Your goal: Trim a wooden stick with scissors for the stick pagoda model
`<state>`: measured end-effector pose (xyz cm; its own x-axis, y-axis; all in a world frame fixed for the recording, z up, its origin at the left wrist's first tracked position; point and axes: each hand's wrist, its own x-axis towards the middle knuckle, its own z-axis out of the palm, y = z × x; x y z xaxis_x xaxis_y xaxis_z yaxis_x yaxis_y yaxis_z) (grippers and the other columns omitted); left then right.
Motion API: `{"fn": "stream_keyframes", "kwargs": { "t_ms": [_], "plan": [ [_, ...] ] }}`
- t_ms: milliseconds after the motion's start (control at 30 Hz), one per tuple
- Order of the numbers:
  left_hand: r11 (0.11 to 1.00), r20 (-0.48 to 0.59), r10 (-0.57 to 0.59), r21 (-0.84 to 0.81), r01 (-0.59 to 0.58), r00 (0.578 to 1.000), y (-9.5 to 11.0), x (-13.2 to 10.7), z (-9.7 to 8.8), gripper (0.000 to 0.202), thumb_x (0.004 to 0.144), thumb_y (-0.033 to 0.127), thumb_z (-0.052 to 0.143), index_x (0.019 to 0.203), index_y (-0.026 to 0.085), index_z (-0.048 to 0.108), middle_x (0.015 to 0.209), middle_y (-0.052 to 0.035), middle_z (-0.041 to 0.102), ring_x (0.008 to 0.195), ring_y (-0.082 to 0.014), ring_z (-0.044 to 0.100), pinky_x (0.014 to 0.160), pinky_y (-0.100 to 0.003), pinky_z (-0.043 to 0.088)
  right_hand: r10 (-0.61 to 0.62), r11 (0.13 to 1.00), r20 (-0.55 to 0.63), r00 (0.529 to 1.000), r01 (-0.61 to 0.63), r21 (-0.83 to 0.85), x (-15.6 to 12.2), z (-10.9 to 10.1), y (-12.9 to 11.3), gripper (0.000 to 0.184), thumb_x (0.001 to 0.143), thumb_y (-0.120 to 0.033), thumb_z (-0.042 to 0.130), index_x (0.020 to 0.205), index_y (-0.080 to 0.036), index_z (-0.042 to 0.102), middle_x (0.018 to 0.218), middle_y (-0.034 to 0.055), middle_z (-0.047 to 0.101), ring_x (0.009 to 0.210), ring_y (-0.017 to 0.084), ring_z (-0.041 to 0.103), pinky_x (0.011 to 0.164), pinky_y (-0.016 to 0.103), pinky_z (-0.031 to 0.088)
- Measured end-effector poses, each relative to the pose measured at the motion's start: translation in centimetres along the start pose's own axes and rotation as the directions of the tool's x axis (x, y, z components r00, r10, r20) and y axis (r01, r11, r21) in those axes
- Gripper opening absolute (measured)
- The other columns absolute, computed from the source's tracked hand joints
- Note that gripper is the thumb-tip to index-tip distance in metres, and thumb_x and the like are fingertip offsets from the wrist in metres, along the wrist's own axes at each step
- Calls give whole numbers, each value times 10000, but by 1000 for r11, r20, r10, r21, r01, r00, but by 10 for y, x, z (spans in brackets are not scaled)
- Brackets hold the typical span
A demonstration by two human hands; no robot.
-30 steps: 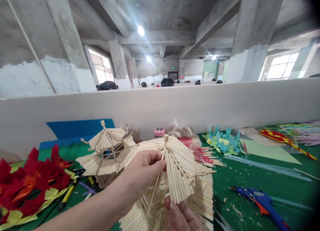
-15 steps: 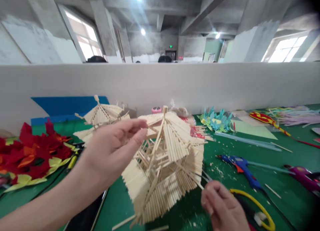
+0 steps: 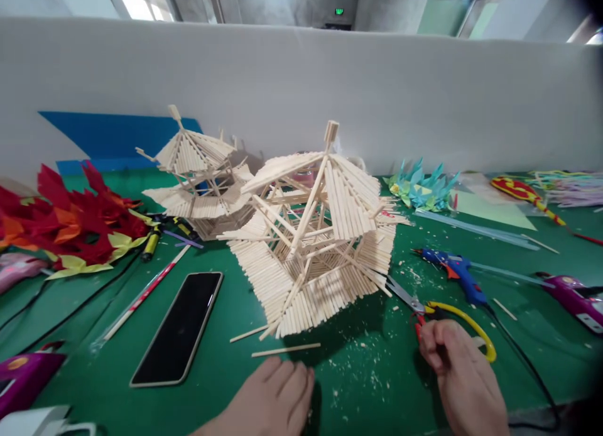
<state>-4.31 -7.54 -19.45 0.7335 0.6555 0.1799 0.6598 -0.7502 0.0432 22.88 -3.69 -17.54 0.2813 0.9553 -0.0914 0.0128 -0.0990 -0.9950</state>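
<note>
Our left hand lies low at the near edge, fingers loosely out and together, holding nothing. A loose stick lies just beyond its fingertips. Our right hand is curled, fingertips against the handles of the yellow scissors; we cannot tell whether it grips them. The blades point toward the stick pagoda, which stands mid-table on the green mat, its lower eave just beside the blade tips. Bare mat opens between our hands. A phone lies to the left and a blue glue gun to the right. The white partition closes the far edge.
</note>
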Motion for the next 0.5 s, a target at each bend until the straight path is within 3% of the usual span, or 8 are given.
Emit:
{"fn": "stream_keyframes", "kwargs": {
  "t_ms": [33, 67, 167, 300, 400, 500],
  "plan": [
    [997, 83, -31, 69, 26, 996, -4, 15, -8, 360, 798, 116, 416, 1123, 86, 569, 953, -174, 700, 849, -285, 626, 731, -417, 484, -5, 1000, 22, 1000, 6, -14, -2, 2, 1, 373, 856, -465, 406, 597, -205, 471, 565, -36, 424, 530, 126, 359, 527, 284, 274],
    [991, 95, -93, 106, 83, 991, -8, 22, -11, 356, 781, 63, 414, 1093, 58, 584, 974, -200, 688, 870, -294, 623, 740, -432, 480, -14, 1000, 34, 999, 15, -14, -4, 4, 1, 355, 856, -455, 417, 608, -207, 468, 570, -39, 430, 533, 124, 366, 545, 282, 287],
    [976, 112, -190, 132, 175, 975, -14, 18, 0, 331, 746, -31, 397, 949, 29, 651, 893, -219, 698, 823, -306, 636, 721, -455, 483, -34, 999, 54, 998, 33, 26, -8, 11, 0, 319, 852, -435, 443, 626, -210, 459, 603, -42, 452, 518, 114, 371, 565, 273, 317],
    [976, 112, -211, 70, 204, 971, -16, 16, 10, 306, 719, -63, 405, 840, 16, 675, 761, -218, 697, 722, -312, 644, 673, -465, 493, -28, 998, 68, 997, 25, 51, -9, 17, -5, 232, 821, -419, 504, 728, -206, 516, 728, -20, 518, 521, 96, 407, 529, 249, 348],
    [974, 99, -217, -44, 223, 971, -9, 23, 2, 251, 725, -17, 449, 764, 75, 679, 686, -176, 692, 663, -289, 645, 640, -438, 502, 4, 1000, 12, 1000, -4, 16, -5, 16, -7, 235, 764, -437, 578, 811, -210, 541, 668, -30, 529, 504, 96, 422, 478, 225, 345],
    [942, 98, -209, -247, 227, 973, 2, 27, -8, 200, 777, 138, 496, 688, 206, 662, 588, -71, 672, 525, -196, 617, 511, -304, 483, -13, 997, -65, 998, 8, -77, 1, 12, -10, 346, 733, -513, 575, 618, -190, 528, 496, -43, 457, 457, 98, 393, 438, 219, 319]
  ]
}}
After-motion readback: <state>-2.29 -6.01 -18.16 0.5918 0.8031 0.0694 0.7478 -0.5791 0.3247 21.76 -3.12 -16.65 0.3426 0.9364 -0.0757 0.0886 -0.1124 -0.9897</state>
